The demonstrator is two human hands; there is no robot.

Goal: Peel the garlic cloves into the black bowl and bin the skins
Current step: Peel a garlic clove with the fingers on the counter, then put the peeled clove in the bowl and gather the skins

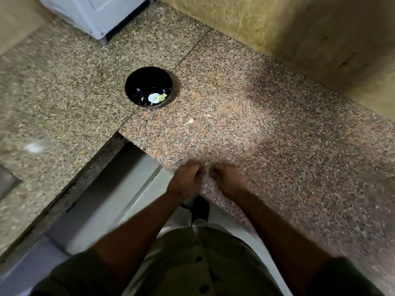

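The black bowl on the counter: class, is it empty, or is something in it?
Not empty. The black bowl stands upright with a few pale pieces on its bottom, probably peeled garlic.

Between the hands and the black bowl [148, 86] the worktop [277, 150] lies open, with only small skin scraps [189, 121] on it. A wall [299, 39] bounds the far side, and a white appliance [96, 13] stands beyond the bowl.

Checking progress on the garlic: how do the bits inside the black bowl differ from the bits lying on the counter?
The pieces in the black bowl are pale yellow-green peeled cloves, clustered together; the scraps on the counter are thin whitish skins, scattered apart. The cloves look chunkier, the skins sliver-like. Both lie beyond the hands, untouched.
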